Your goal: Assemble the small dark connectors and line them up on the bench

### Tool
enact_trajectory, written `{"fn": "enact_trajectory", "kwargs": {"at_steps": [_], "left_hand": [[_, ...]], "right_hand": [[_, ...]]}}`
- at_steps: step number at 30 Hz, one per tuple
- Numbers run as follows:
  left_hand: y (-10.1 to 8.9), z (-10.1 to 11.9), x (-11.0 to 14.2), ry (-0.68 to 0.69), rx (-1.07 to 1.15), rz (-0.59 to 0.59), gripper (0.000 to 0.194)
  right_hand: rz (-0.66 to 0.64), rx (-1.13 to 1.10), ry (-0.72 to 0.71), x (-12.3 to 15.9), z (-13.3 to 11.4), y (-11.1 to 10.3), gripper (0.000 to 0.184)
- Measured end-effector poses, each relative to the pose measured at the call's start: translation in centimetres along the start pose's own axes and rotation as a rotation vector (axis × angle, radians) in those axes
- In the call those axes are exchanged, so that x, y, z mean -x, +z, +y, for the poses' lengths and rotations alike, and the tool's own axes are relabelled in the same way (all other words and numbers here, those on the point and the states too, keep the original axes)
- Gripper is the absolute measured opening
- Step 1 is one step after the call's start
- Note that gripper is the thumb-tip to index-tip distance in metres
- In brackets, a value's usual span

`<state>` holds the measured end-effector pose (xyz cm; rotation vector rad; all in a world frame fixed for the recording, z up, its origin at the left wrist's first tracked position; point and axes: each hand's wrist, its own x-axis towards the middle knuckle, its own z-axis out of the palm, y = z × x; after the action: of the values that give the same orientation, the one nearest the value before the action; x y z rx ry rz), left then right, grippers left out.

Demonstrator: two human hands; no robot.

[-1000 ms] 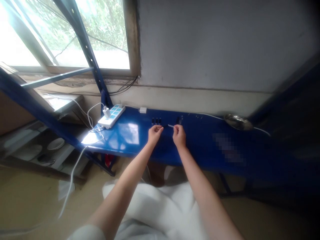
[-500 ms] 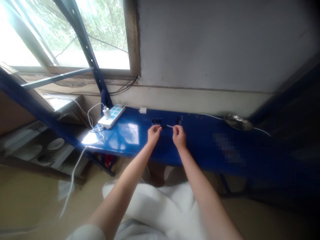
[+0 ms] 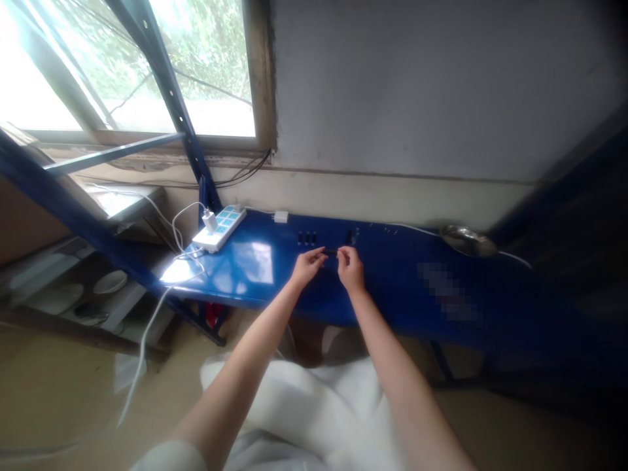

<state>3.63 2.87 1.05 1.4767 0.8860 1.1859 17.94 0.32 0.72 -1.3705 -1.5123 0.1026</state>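
Note:
Over the blue table (image 3: 392, 275), my left hand (image 3: 308, 267) and my right hand (image 3: 350, 267) face each other at close range. A small dark rod-shaped thing (image 3: 330, 252) spans the gap between them. Each hand pinches one end of it in closed fingertips. Its exact kind is too small to make out. Just beyond my left hand, three small black pieces (image 3: 307, 239) stand in a row. Behind my right hand lies another dark piece (image 3: 348, 237), with small clear or pale bits (image 3: 356, 233) beside it.
On the left end of the table is a white power strip (image 3: 220, 229) with a plug and cables. A white adapter (image 3: 280, 216) lies at the back edge. A shiny metal dish (image 3: 468, 241) sits at the right rear. Blue rack posts (image 3: 171, 98) rise at the left.
My hands have come closer together, the left moving right. The pale stick that showed at my right fingertips is no longer visible; only the dark piece shows between both hands.

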Motion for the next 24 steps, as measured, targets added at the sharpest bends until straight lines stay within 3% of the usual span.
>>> {"fn": "enact_trajectory", "kwargs": {"at_steps": [7,13,24], "left_hand": [[0.1,-0.2,-0.1,-0.030,0.029,0.058,0.032],[0.1,0.5,0.1,-0.030,0.017,0.079,0.033],[0.1,1.5,0.3,-0.033,0.081,0.127,0.037]], "right_hand": [[-0.020,-0.010,0.044,0.1,0.3,0.3,0.034],[-0.143,0.093,0.088,0.1,0.5,0.4,0.035],[-0.275,0.281,0.000,0.2,-0.5,0.3,0.026]]}}
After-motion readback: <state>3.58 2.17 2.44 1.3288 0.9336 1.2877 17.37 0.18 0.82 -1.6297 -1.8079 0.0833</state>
